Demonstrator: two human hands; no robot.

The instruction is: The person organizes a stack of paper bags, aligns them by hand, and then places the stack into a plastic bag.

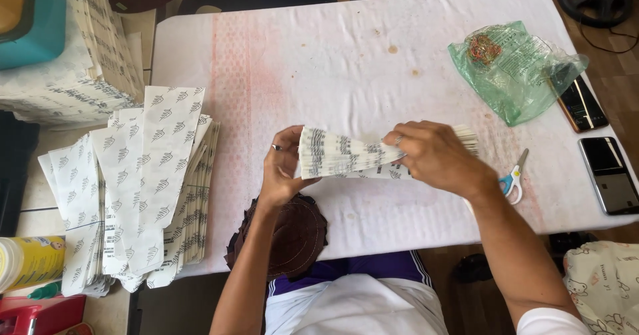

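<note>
Above the bench (pixel 373 62), a fanned stack of printed paper sleeves (pixel 343 154) is lying crosswise, the left hand (pixel 283 168) pinching its fanned end and the right hand (pixel 436 156) clasping the opposite end.

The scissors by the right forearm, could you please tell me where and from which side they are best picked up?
Probably by the blades. The scissors lie flat on the white table cover, their blue handles tucked against the right hand's wrist and the closed blades pointing up and away towards the green plastic bag. Coming from the far right side, fingers could pinch the closed blades clear of the forearm.
</note>
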